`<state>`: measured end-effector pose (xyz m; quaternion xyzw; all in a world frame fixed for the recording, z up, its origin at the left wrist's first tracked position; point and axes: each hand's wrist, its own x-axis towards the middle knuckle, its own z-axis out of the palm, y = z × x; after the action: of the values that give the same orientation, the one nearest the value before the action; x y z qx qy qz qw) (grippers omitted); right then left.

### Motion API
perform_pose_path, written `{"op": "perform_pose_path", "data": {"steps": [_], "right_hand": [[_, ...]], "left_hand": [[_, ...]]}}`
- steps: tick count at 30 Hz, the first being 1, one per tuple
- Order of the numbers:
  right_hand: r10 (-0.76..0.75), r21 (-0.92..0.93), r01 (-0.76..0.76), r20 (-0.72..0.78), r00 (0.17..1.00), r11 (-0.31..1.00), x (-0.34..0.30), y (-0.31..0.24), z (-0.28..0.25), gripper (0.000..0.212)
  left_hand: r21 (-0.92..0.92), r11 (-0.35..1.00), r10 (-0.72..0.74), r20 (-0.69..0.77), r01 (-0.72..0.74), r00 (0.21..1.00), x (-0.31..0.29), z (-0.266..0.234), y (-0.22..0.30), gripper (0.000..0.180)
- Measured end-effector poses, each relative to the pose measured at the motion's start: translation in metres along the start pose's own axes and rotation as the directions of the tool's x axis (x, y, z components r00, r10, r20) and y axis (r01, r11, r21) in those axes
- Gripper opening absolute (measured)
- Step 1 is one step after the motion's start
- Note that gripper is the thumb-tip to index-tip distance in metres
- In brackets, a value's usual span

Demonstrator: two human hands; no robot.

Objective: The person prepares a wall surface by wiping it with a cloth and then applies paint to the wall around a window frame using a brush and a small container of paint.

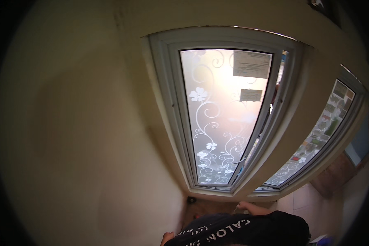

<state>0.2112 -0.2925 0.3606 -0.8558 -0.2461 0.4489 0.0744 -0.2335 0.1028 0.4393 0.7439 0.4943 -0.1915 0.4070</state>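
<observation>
Below the window, my right hand [244, 206] reaches out past my dark shirt with its fingers curled closed. A thin pale thing [236, 209] shows at its fingertips, too small to name. My left hand [167, 238] is low beside my body, near the cream wall [90, 135]; only part of it shows, and its fingers cannot be read. In front of me stands a grey-framed window [166, 82] with frosted glass, white flower and scroll patterns, and a curved handle [238, 161] low on its right side. The sash looks ajar along its right edge.
Two paper sheets [251, 64] hang on the glass. On the right is a second window [311, 143] with coloured patches. A small dark round object [191, 200] lies in the corner below. Brown boards [334, 176] and pale tiles [301, 201] are at the lower right.
</observation>
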Motion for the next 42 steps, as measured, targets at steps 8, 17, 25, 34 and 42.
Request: {"op": "perform_pose_path", "data": {"steps": [8, 17, 25, 34, 42], "right_hand": [[-0.070, 0.042, 0.076, -0.110, 0.991, 0.996, -0.009, -0.061, -0.014, 0.044], [0.135, 0.145, -0.120, -0.104, 0.985, 0.982, -0.025, 0.002, 0.003, 0.041], [0.250, 0.135, -0.243, -0.041, 0.967, 0.961, -0.042, 0.013, 0.021, 0.041], [0.174, 0.145, -0.141, -0.247, 0.953, 0.979, -0.045, -0.010, 0.031, 0.037], [0.320, 0.281, -0.280, -0.108, 0.941, 0.918, -0.065, 0.011, 0.043, 0.038]], "left_hand": [[0.053, 0.997, 0.056, 0.002, -0.056, 0.998, 0.031, 0.001, 0.039, 0.050], [0.104, 0.983, 0.147, 0.048, -0.151, 0.988, 0.056, 0.006, 0.096, 0.048], [0.144, 0.970, 0.185, 0.088, -0.197, 0.979, 0.070, 0.010, 0.116, 0.046], [0.195, 0.958, 0.188, 0.120, -0.209, 0.975, 0.073, 0.008, 0.108, 0.044], [0.200, 0.960, 0.172, 0.136, -0.197, 0.976, 0.076, 0.001, 0.076, 0.043]]}}
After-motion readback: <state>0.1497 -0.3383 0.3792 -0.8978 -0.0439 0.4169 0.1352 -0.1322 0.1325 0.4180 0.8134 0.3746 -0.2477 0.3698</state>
